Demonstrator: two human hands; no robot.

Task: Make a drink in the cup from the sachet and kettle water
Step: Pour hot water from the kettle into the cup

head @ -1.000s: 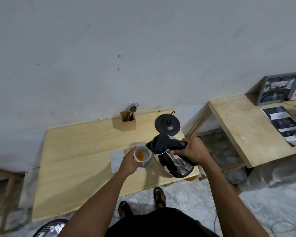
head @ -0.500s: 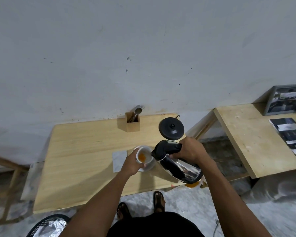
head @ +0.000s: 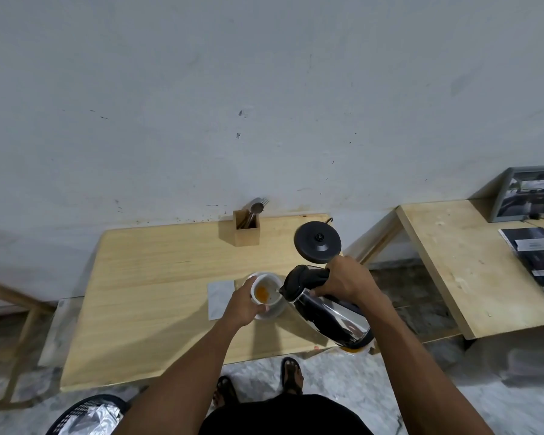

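Wooden counter [head: 157,296] against grey wall. We are pouring: left hand [head: 244,304] fingers gripping cup [head: 265,291] over saucer, right hand [head: 346,277] clamped on tilted kettle [head: 324,309] handle, spout at rim. Next: stirring orange powder.

plain domestic room, makeshift drink corner; bare scuffed white wall [head: 264,89], marble-patterned floor [head: 358,381]; two simple light-wood tables [head: 157,277] against wall; wooden cutlery holder [head: 247,232] with spoon and fork, black kettle base [head: 318,243], steel electric kettle [head: 327,309]; framed picture [head: 528,193] and printed leaflets [head: 537,255] on side table [head: 446,262]; sandalled feet [head: 291,375] on floor
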